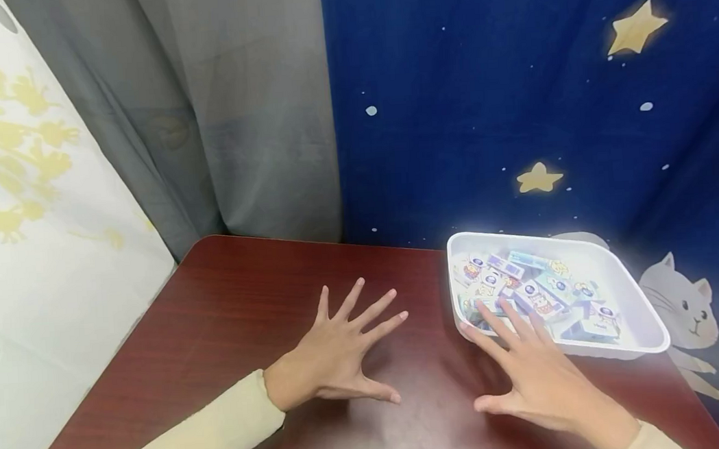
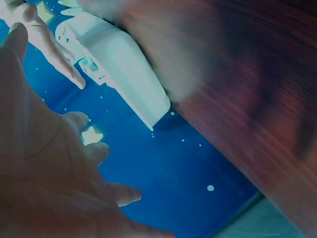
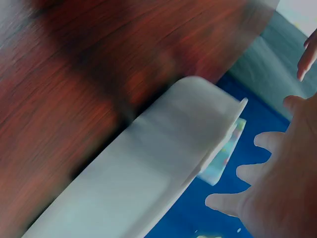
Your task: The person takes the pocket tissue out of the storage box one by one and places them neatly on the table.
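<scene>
My left hand [image 1: 336,353] hovers over the reddish-brown table [image 1: 235,314], its fingers spread wide and nothing in its grasp. To its right, my right hand [image 1: 532,372] is also spread, holding nothing. Its fingertips overlap the near left rim of a white plastic bin [image 1: 639,303] in the head view; whether they touch it I cannot tell. Inside the bin lie several small printed boxes [image 1: 537,299] in white, purple and pale teal. One pale printed box [image 3: 225,153] shows above the bin's rim in the right wrist view.
A grey curtain [image 1: 260,120] and a dark blue star-patterned curtain [image 1: 427,110] hang behind the table. On the left, a white cloth with yellow print [image 1: 44,223] runs along the table's edge. The bin stands at the table's right side, against the blue curtain.
</scene>
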{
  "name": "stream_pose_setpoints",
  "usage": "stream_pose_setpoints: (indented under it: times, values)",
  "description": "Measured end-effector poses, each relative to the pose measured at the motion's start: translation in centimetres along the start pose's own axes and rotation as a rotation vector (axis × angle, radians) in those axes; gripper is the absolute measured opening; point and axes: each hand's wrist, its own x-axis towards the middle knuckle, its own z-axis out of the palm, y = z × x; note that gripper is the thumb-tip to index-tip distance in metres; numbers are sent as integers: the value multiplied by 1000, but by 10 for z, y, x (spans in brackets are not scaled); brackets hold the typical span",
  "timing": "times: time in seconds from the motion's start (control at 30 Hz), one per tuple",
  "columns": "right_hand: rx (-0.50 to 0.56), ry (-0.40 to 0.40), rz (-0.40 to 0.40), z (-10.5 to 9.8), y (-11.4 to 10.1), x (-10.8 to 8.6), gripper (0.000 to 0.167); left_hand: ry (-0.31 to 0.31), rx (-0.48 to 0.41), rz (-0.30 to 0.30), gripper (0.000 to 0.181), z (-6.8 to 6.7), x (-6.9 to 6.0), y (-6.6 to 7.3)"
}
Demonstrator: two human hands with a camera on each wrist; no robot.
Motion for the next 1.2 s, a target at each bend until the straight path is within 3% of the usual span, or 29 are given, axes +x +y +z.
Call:
stream_pose_setpoints:
  times: [0.13, 0.3, 0.4, 0.63, 0.77, 0.87, 1.0, 1.2]
  values:
    - [11, 6, 48, -3, 12, -5, 105, -3, -84, -34, 114, 3, 6, -4]
    - [60, -1, 149, -7, 32, -12, 104, -1, -298, -104, 112, 8, 21, -8]
    - [72, 0, 203, -9, 47, -15, 103, 12, -495, -135, 107, 10, 33, -9]
    - [98, 56, 356, -14, 83, -23, 92, 133, -999, -178, 92, 15, 69, -9]
    - [135, 107, 425, -15, 108, -29, 84, 95, -1345, -336, 86, 23, 91, 0]
    - [157, 148, 470, -17, 125, -37, 78, 51, -1521, -496, 88, 29, 107, 12]
    - [181, 174, 566, -21, 143, -46, 71, 47, -1603, -632, 92, 37, 130, 28]
    - [213, 212, 692, -30, 163, -59, 69, 86, -1720, -711, 89, 45, 158, 47]
